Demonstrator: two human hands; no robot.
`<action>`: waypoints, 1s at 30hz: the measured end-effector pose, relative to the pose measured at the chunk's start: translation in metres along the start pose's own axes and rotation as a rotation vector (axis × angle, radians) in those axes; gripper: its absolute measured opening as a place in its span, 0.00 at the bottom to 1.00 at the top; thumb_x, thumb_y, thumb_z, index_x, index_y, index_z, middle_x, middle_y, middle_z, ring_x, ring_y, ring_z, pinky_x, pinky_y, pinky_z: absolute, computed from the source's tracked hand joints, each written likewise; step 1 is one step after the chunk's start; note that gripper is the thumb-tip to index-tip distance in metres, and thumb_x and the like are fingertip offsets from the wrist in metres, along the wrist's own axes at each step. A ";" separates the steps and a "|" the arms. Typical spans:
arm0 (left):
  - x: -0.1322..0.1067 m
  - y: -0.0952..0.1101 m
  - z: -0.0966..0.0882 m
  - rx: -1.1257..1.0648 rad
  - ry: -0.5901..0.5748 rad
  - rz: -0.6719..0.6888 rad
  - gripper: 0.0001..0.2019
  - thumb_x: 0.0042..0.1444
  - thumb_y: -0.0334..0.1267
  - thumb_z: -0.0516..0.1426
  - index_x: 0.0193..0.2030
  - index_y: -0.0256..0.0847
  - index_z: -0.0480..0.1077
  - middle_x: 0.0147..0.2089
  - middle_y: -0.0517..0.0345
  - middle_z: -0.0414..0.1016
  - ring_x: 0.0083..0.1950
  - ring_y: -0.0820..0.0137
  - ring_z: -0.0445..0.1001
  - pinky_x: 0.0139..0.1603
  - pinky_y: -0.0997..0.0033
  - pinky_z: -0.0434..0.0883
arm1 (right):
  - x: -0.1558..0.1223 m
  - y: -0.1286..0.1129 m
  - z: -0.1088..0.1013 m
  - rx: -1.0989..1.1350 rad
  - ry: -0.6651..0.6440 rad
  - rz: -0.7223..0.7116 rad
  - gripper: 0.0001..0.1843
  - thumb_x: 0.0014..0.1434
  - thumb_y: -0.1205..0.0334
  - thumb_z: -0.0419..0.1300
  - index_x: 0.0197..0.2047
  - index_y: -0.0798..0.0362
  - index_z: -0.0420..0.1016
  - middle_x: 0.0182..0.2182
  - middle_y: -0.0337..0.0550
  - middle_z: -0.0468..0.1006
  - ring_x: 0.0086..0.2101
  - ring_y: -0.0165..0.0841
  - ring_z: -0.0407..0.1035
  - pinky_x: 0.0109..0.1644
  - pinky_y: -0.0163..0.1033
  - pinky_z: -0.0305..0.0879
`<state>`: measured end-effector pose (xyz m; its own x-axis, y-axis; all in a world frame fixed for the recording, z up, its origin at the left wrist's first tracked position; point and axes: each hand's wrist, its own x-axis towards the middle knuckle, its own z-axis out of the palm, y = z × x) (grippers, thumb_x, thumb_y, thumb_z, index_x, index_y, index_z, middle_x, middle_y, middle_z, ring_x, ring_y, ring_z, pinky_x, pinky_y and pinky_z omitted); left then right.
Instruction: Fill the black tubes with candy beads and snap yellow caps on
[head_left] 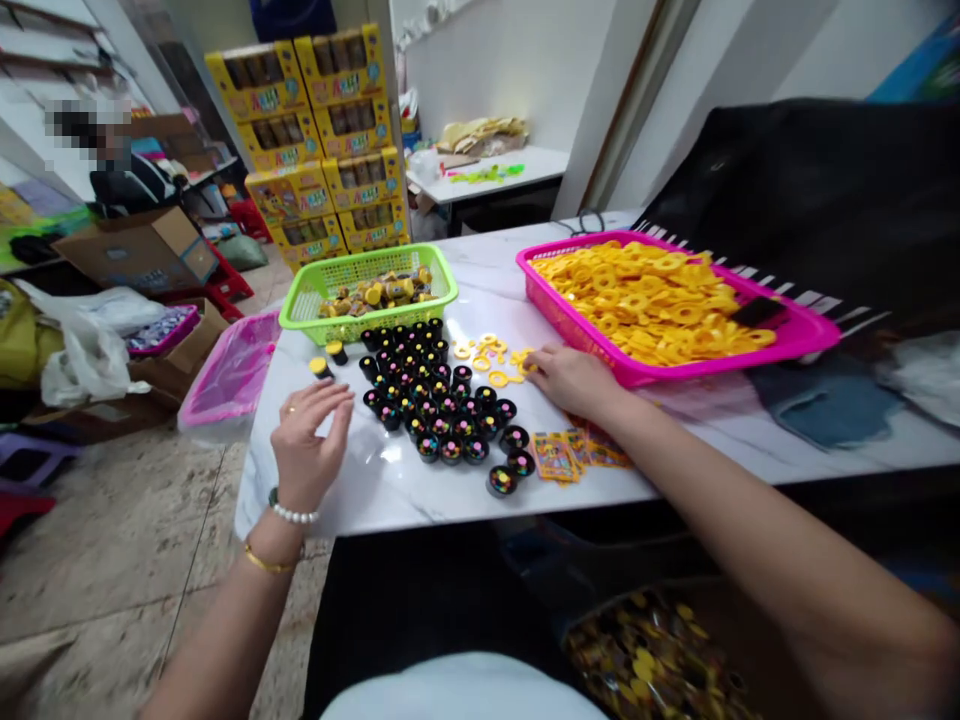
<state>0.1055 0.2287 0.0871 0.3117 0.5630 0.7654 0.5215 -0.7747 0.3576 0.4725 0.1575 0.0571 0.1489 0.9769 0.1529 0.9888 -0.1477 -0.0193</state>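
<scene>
the right hand (574, 380) is laid palm-down on the marble table (390, 480), fingertips touching the loose yellow rings (484, 352) at one o'clock of the cluster of small black cups (442, 405); whether a ring is pinched cannot be told. the left hand (307, 440) is held half open and empty at nine o'clock of the cups. a single ring is best picked by its edge, it is judged, so the crowded cups are not tipped.

Lettering on yellow boxes (330, 130) illegible
</scene>
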 end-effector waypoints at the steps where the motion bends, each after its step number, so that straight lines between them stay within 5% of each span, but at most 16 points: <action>1: -0.015 0.014 -0.004 -0.034 -0.042 0.015 0.06 0.61 0.34 0.59 0.41 0.42 0.77 0.43 0.54 0.82 0.52 0.63 0.77 0.59 0.53 0.69 | 0.001 0.000 0.002 -0.021 0.010 -0.018 0.17 0.66 0.59 0.50 0.46 0.54 0.78 0.41 0.51 0.78 0.39 0.39 0.72 0.36 0.38 0.62; 8: -0.085 0.074 0.006 -0.133 -0.176 -0.009 0.10 0.58 0.32 0.61 0.47 0.40 0.74 0.38 0.53 0.79 0.41 0.66 0.75 0.46 0.61 0.73 | -0.001 -0.003 0.012 -0.049 0.208 -0.099 0.17 0.66 0.61 0.48 0.42 0.59 0.76 0.42 0.58 0.75 0.44 0.44 0.68 0.45 0.43 0.64; 14: -0.087 0.110 0.045 -0.047 -0.265 0.220 0.15 0.62 0.40 0.58 0.52 0.35 0.72 0.28 0.55 0.74 0.31 0.66 0.72 0.30 0.67 0.69 | 0.002 -0.011 0.010 -0.111 0.118 -0.137 0.18 0.66 0.60 0.47 0.42 0.59 0.76 0.42 0.59 0.76 0.43 0.47 0.68 0.45 0.46 0.63; 19: -0.084 0.120 0.071 0.022 -0.282 0.161 0.19 0.64 0.47 0.56 0.54 0.34 0.70 0.27 0.56 0.75 0.27 0.68 0.72 0.24 0.68 0.65 | -0.003 -0.009 0.009 -0.045 0.183 -0.110 0.16 0.66 0.61 0.48 0.40 0.58 0.75 0.43 0.58 0.77 0.45 0.46 0.70 0.49 0.47 0.66; 23: -0.086 0.120 0.078 -0.027 -0.297 0.105 0.16 0.62 0.45 0.58 0.50 0.35 0.69 0.31 0.54 0.76 0.29 0.67 0.74 0.26 0.69 0.68 | -0.015 -0.007 0.003 0.256 0.333 0.020 0.09 0.63 0.63 0.54 0.39 0.55 0.74 0.46 0.55 0.79 0.44 0.42 0.75 0.49 0.47 0.71; 26: -0.086 0.121 0.076 -0.078 -0.285 0.083 0.13 0.61 0.44 0.58 0.47 0.37 0.69 0.35 0.52 0.76 0.31 0.68 0.75 0.29 0.69 0.71 | -0.033 -0.013 -0.011 0.680 0.462 0.158 0.06 0.60 0.62 0.58 0.35 0.54 0.73 0.47 0.53 0.80 0.40 0.39 0.78 0.44 0.46 0.77; 30: -0.085 0.114 0.053 -0.235 -0.223 0.034 0.12 0.59 0.39 0.61 0.48 0.40 0.67 0.45 0.48 0.76 0.45 0.64 0.77 0.43 0.66 0.76 | -0.082 -0.041 -0.049 1.166 0.543 0.322 0.07 0.56 0.61 0.65 0.30 0.54 0.74 0.36 0.47 0.83 0.32 0.38 0.80 0.33 0.44 0.81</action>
<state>0.1799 0.1078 0.0344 0.5055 0.5651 0.6520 0.3184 -0.8245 0.4677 0.4194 0.0762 0.0942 0.6256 0.6974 0.3496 0.3744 0.1248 -0.9188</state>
